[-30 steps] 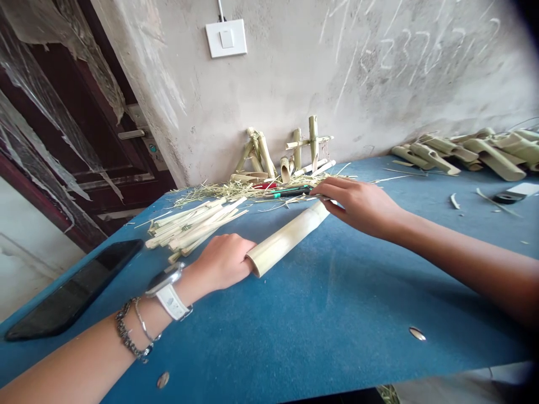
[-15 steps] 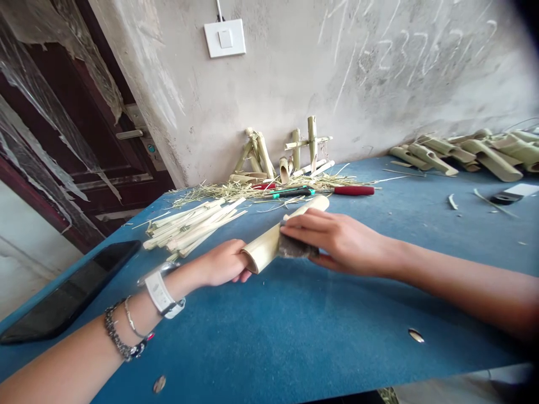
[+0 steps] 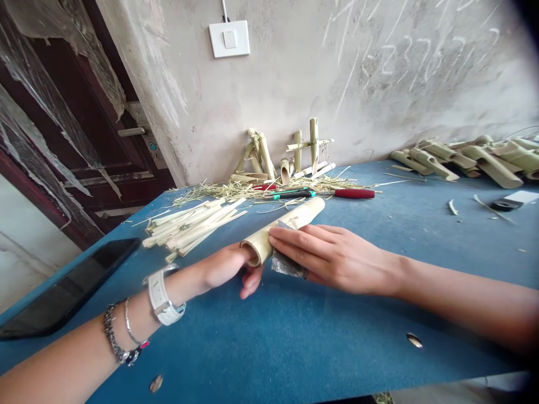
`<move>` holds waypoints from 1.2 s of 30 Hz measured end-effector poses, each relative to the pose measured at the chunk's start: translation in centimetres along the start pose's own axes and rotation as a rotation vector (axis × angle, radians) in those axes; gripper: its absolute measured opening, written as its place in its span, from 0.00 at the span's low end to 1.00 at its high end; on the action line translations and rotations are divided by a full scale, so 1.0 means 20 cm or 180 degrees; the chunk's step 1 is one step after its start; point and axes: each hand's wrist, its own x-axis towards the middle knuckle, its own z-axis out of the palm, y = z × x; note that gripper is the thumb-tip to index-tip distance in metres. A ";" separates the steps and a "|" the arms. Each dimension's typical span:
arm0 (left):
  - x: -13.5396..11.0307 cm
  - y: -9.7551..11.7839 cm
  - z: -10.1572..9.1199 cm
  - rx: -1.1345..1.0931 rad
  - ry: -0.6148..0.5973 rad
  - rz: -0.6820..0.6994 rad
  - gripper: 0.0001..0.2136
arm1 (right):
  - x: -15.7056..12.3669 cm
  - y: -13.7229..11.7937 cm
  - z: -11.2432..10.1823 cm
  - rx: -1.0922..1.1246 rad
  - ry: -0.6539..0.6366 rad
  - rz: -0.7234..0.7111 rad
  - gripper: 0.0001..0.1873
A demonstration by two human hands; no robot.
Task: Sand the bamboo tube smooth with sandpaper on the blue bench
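A pale bamboo tube [image 3: 261,240] slants away from me above the blue table, its hollow end facing me. My left hand [image 3: 236,266] holds it at this near end, with the thumb side at the opening and other fingers curled below; part of the grip is hidden. On the tube's side, my right hand [image 3: 324,252] presses a grey piece of sandpaper [image 3: 288,266] with nearly straight fingers. The sandpaper hangs out below those fingers. Its thumb is out of sight. A bundle of split bamboo strips [image 3: 193,227] lies just beyond my left hand.
Against the wall stand small bamboo constructions [image 3: 256,151] amid shavings [image 3: 202,193]. A red-handled tool [image 3: 353,193] and a black-and-green cutter [image 3: 295,194] lie before them. Cut bamboo pieces [image 3: 484,157] are heaped at right. A dark phone-like slab [image 3: 71,286] rests at left.
My right hand and the sandpaper have slid along the tube towards its near end. The tube's open end now turns more to me, and my left fingers have shifted under it.
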 end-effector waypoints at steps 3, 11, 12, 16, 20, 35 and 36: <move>-0.01 0.01 0.00 -0.1014 -0.0254 -0.0016 0.27 | -0.02 0.04 0.04 -0.0114 -0.0021 0.0320 0.23; 0.00 -0.01 0.04 -0.1370 -0.0429 -0.0030 0.26 | 0.01 -0.01 0.00 0.0119 0.0109 -0.0175 0.23; 0.00 -0.01 0.04 -0.1400 -0.0383 -0.0052 0.26 | 0.00 0.00 0.00 0.0076 0.0079 -0.0166 0.23; -0.01 0.01 0.04 -0.1592 -0.0366 -0.0092 0.26 | -0.02 0.05 0.05 -0.0260 -0.0017 0.0464 0.23; 0.00 -0.01 0.04 -0.1533 -0.0343 -0.0135 0.27 | 0.00 0.01 0.02 -0.0195 0.0100 -0.0029 0.23; -0.01 0.00 0.04 -0.1649 -0.0170 -0.0184 0.26 | 0.01 0.00 -0.02 -0.0118 0.0234 -0.0476 0.23; -0.01 0.00 0.04 -0.1686 -0.0216 -0.0170 0.26 | 0.01 0.01 -0.01 -0.0145 0.0206 -0.0422 0.23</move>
